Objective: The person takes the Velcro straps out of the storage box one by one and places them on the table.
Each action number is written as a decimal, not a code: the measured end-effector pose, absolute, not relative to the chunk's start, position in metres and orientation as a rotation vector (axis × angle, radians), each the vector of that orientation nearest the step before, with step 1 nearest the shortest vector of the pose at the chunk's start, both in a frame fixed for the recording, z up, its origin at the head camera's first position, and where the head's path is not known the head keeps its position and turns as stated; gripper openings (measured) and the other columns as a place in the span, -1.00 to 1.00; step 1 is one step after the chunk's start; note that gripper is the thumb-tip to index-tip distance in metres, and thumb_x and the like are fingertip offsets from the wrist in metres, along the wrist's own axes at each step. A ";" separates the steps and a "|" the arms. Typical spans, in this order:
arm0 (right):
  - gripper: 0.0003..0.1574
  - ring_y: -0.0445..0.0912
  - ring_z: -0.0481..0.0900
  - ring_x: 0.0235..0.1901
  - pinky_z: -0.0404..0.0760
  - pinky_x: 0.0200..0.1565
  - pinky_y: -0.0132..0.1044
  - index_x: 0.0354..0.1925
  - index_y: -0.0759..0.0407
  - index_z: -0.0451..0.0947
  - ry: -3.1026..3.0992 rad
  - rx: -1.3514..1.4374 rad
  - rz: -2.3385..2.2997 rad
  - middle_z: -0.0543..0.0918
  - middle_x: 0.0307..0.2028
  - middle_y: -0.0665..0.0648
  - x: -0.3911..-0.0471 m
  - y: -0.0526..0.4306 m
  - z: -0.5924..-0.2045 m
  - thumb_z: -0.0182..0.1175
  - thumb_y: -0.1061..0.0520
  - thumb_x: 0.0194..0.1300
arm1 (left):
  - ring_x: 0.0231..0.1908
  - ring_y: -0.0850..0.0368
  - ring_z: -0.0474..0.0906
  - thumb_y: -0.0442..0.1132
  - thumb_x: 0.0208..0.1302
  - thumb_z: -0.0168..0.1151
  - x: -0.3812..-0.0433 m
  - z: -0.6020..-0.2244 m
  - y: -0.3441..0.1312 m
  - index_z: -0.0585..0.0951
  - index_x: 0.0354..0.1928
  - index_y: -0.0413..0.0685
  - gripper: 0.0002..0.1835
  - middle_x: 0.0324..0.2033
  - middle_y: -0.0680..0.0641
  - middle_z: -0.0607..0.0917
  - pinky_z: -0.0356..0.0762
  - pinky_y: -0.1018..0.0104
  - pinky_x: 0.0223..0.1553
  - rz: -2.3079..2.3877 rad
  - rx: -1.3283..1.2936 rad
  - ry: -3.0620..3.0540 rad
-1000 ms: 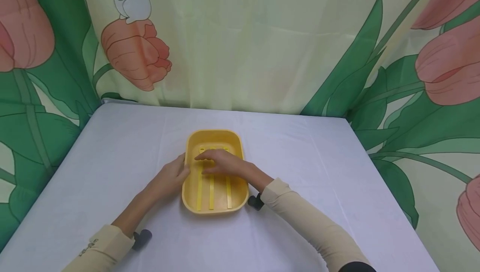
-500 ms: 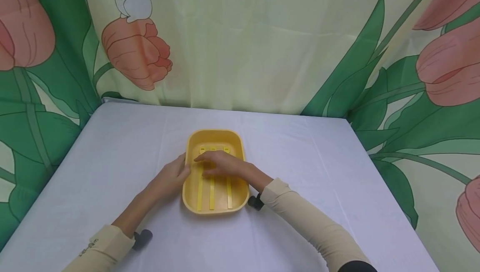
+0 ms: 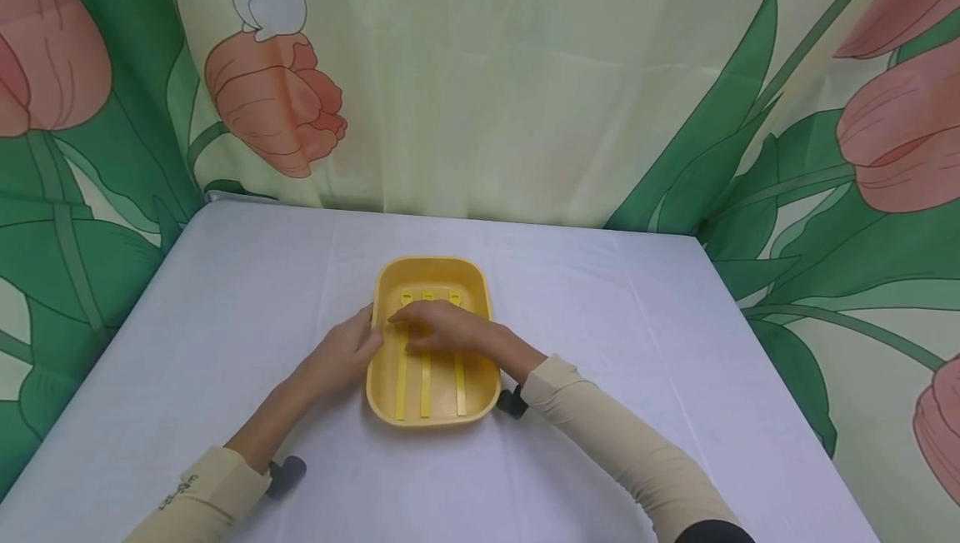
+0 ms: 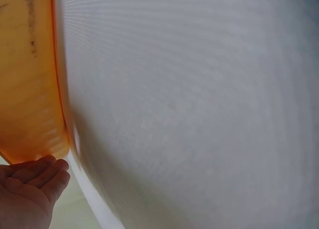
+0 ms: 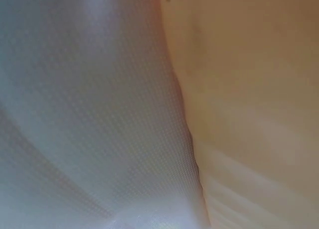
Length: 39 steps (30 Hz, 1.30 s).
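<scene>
A yellow rectangular tray (image 3: 381, 397) with rounded corners lies on the white-covered table. Inside it are three thin flat yellow strips, a left strip (image 3: 401, 385), a middle strip (image 3: 426, 385) and a right strip (image 3: 460, 389), each with a small slotted head at the far end. My left hand (image 3: 343, 357) rests against the tray's left wall, its fingers fairly straight in the left wrist view. Over the tray's inside, my right hand (image 3: 450, 330) hovers with loosely bent fingers, thumb and forefinger apart near the left strip. It covers the middle of the strips.
The white tablecloth (image 3: 600, 343) spreads around the tray on all sides. A printed curtain (image 3: 480, 93) with tulips hangs behind the table's far edge. Black wrist devices, one a left cylinder (image 3: 287, 476), hang below both cuffs.
The view has shifted very slightly. Both hands and the tray hold practically the same places, and the strips lie as before.
</scene>
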State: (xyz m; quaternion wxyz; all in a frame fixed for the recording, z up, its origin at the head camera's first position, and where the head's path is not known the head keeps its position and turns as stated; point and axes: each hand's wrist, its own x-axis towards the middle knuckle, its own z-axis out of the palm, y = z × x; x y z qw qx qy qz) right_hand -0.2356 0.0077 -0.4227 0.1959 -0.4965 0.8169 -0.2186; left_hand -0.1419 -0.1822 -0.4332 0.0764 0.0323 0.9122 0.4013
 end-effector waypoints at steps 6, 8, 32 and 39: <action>-0.45 -0.29 0.34 0.18 0.24 0.19 -0.48 0.22 0.12 0.44 2.277 -1.436 -0.581 0.52 0.13 -0.06 -0.236 0.008 -0.424 0.23 0.11 0.27 | 0.25 -0.14 0.29 -0.13 0.41 -0.19 -0.142 -0.432 -0.182 0.07 0.41 -0.31 -0.38 0.30 -0.27 0.30 0.21 -0.06 0.23 1.200 0.086 2.729; -0.47 -0.29 0.35 0.17 0.24 0.19 -0.49 0.21 0.12 0.45 2.268 -1.458 -0.579 0.53 0.12 -0.06 -0.237 0.007 -0.424 0.22 0.12 0.27 | 0.25 -0.14 0.28 -0.12 0.41 -0.19 -0.142 -0.431 -0.182 0.07 0.41 -0.30 -0.37 0.30 -0.27 0.30 0.21 -0.06 0.23 1.197 0.087 2.727; -0.70 -0.21 0.45 0.04 0.31 0.12 -0.51 -0.03 0.12 0.64 2.243 -1.657 -0.495 0.62 -0.06 -0.02 -0.241 0.002 -0.427 0.22 0.21 0.26 | 0.15 -0.08 0.38 -0.13 0.39 -0.18 -0.141 -0.427 -0.179 0.04 0.42 -0.29 -0.36 0.31 -0.26 0.28 0.24 -0.07 0.21 1.154 0.069 2.717; -0.75 -0.17 0.46 -0.02 0.33 0.07 -0.54 -0.09 0.17 0.68 2.196 -1.798 -0.467 0.60 -0.08 0.07 -0.242 0.000 -0.427 0.20 0.26 0.26 | 0.25 -0.15 0.28 -0.14 0.39 -0.17 -0.141 -0.427 -0.179 0.05 0.42 -0.30 -0.36 0.31 -0.28 0.27 0.22 -0.07 0.22 1.153 0.084 2.729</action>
